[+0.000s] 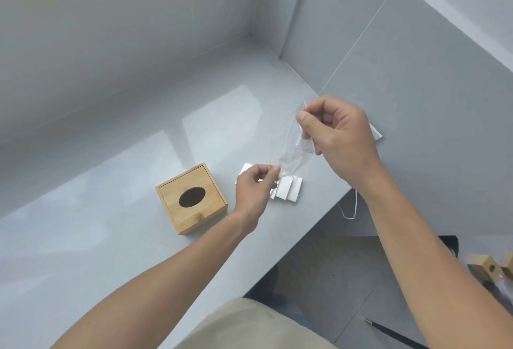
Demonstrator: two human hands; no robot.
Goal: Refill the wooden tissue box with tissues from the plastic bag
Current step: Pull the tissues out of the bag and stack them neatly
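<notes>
Both hands stretching a clear plastic bag above the counter.
We see the left hand and right hand pinching the bag; tissues lie beneath, the wooden box at nine o'clock.

Wooden tissue box closed, oval slot up; clear plastic bag stretched above folded tissues.

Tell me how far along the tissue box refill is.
Done: the tissues lie out on the counter, beside the wooden tissue box. In hand: the left hand and right hand hold the clear plastic bag stretched between them. Left: the box lid is on and its oval opening shows dark, so nothing is loaded yet.
</notes>
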